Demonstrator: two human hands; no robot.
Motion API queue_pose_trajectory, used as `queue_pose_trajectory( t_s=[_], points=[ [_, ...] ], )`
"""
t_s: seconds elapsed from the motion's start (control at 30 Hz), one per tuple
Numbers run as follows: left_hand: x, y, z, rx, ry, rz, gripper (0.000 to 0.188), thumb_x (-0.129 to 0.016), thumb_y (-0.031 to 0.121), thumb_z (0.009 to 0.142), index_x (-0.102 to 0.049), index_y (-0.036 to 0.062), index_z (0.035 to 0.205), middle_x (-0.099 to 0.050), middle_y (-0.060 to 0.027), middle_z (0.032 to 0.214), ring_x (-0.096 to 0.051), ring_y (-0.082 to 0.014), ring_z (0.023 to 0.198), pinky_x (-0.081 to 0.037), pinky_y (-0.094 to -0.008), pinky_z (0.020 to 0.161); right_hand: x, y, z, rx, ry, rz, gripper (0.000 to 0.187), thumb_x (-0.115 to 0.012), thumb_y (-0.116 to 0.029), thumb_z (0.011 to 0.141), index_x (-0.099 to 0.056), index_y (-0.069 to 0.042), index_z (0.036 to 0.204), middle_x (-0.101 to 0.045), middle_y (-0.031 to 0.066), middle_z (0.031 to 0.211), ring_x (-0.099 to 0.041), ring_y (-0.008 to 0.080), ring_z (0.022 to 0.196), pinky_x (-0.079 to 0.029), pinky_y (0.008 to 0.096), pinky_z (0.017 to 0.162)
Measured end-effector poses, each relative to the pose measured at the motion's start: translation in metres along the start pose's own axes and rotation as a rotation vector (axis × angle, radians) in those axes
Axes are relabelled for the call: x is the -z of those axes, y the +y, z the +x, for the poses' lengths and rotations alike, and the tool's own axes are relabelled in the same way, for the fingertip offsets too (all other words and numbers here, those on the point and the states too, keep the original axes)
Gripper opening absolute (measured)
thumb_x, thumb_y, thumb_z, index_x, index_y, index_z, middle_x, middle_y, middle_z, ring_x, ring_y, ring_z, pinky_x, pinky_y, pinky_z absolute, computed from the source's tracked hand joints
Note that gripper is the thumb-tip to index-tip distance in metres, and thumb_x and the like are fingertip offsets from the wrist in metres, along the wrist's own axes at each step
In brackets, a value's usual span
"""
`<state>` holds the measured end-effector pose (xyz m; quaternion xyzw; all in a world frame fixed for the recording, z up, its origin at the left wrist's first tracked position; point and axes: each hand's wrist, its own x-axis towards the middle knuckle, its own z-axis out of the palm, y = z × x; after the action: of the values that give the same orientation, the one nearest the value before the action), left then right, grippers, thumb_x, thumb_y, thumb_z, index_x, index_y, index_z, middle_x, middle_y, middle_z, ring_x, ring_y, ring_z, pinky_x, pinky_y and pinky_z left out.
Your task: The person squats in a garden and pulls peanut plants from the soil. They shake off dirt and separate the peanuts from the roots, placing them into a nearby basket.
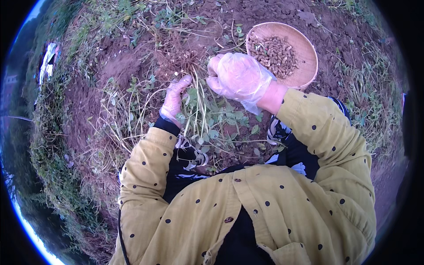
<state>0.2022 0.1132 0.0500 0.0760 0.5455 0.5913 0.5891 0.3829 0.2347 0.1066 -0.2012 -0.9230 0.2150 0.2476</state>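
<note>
My left hand (pixel 173 100), in a thin clear plastic glove, is closed round the stems of an uprooted peanut plant (pixel 199 108). Its leafy part hangs toward my lap, and the brown tangled roots (pixel 182 56) point away from me. A pale round bit shows beside the thumb. Just right of the roots is my right hand (pixel 242 77), also gloved, its fingers curled together; whatever they hold is hidden. Close behind that hand stands a round woven basket (pixel 310 59), partly filled with brown peanuts (pixel 276 56).
Loose plants with pale stems (pixel 121 117) lie on the brown soil to the left. Green weeds (pixel 371 101) grow along the right, and a grassy strip (pixel 55 163) runs down the left. My shoes (pixel 194 155) and knees are close below my hands.
</note>
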Motion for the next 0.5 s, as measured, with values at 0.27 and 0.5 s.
queue_pose_trajectory(
  t_s=[0.27, 0.5],
  points=[
    [0.042, 0.016, 0.015, -0.094, -0.299, 0.022, 0.030, -0.059, 0.027, 0.087, -0.066, 0.0021, 0.104, -0.070, -0.0137, 0.090, -0.068, -0.0243, 0.082, -0.055, -0.0354, 0.078, 0.026, 0.016, -0.001, -0.663, -0.196, 1.112, 0.027, -0.049, -0.028, 0.097, -0.059, -0.003, 0.101, -0.053, -0.0001, 0.078, -0.048, 0.0053, 0.066, -0.042, 0.0205, 0.059],
    [0.020, 0.008, 0.010, -0.063, -0.351, 0.108, 0.036, -0.056, 0.027, 0.089, -0.065, -0.0031, 0.108, -0.070, -0.0154, 0.092, -0.066, -0.0227, 0.079, -0.053, -0.0345, 0.076, 0.012, 0.005, 0.003, -0.484, -0.455, 0.620, 0.032, -0.048, -0.031, 0.098, -0.059, -0.003, 0.109, -0.050, 0.0047, 0.075, -0.048, 0.0123, 0.064, -0.041, 0.0303, 0.057]
  ],
)
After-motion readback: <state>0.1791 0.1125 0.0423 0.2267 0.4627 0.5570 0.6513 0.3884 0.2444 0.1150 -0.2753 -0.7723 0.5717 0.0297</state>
